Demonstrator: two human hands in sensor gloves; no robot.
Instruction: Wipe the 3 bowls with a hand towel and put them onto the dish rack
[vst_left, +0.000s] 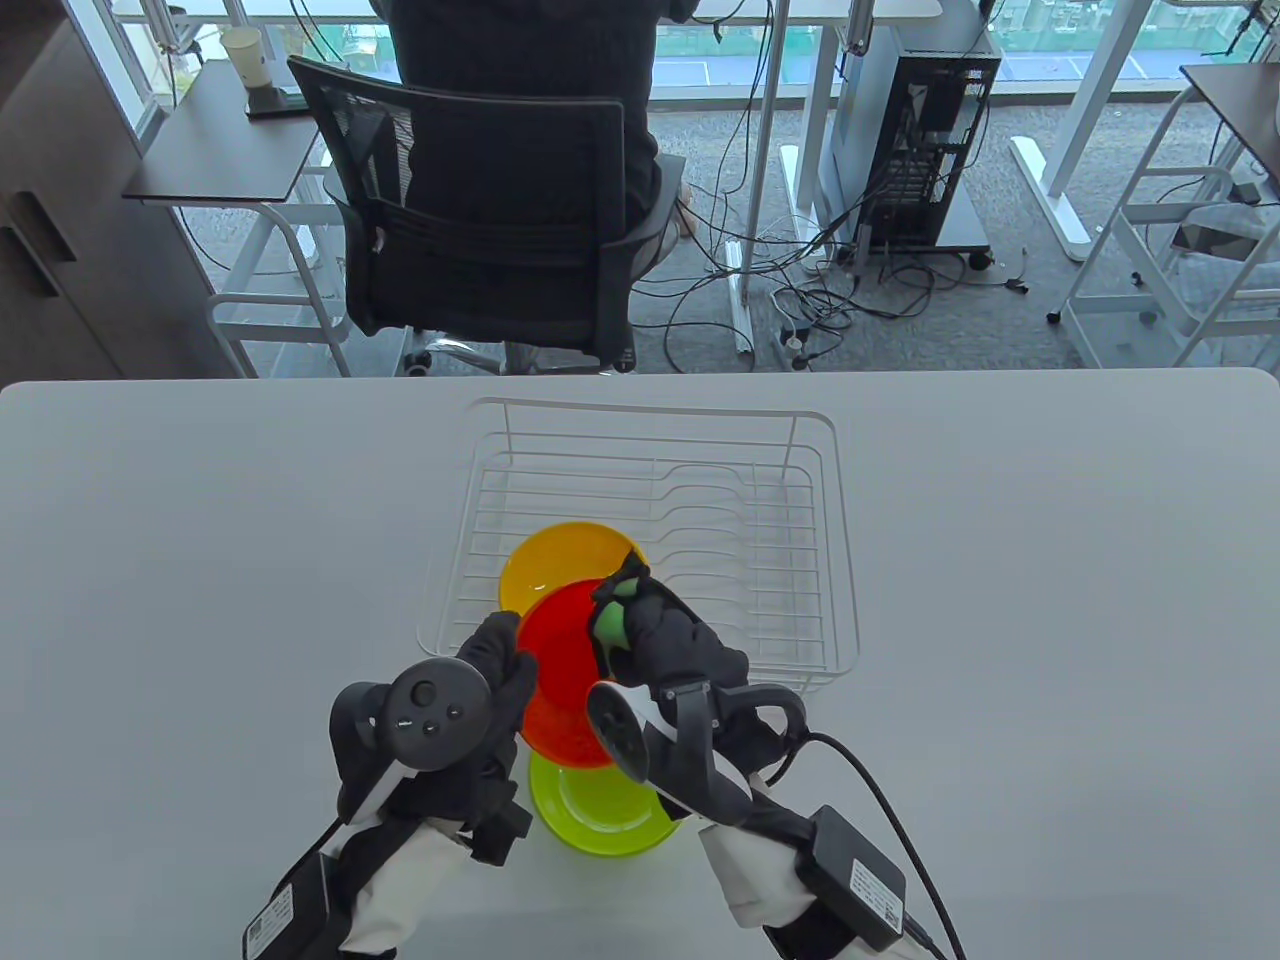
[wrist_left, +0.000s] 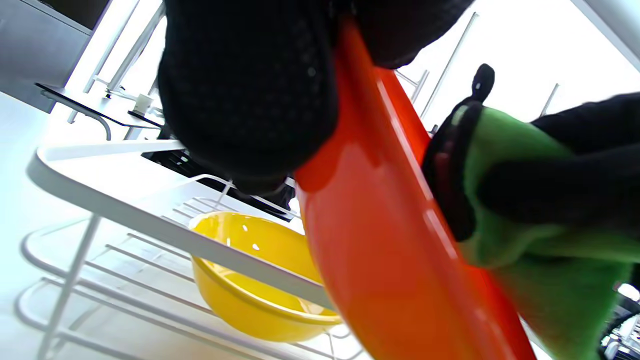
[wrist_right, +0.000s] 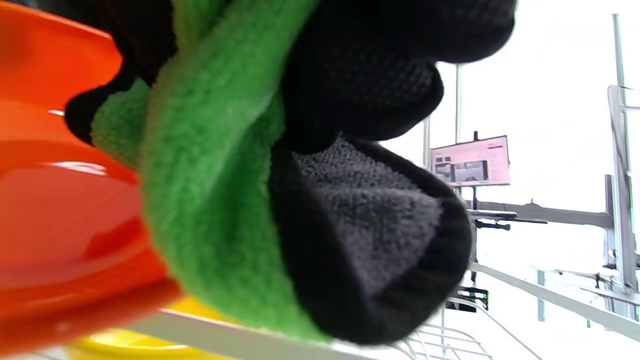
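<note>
My left hand (vst_left: 500, 660) grips the left rim of a red bowl (vst_left: 562, 680) and holds it tilted above the table's front. My right hand (vst_left: 640, 620) grips a green and grey hand towel (vst_left: 612, 622) and presses it against the bowl's right side. In the left wrist view the red bowl (wrist_left: 395, 260) fills the middle, with the towel (wrist_left: 520, 220) on its right. A yellow bowl (vst_left: 565, 560) sits in the front left of the white wire dish rack (vst_left: 800, 520). A lime green bowl (vst_left: 600, 810) rests on the table under my hands.
The white table (vst_left: 1050, 600) stretches wide on both sides of the rack. Beyond its far edge stands a black office chair (vst_left: 480, 220) with a person seated in it, plus desks, cables and a computer tower (vst_left: 920, 140).
</note>
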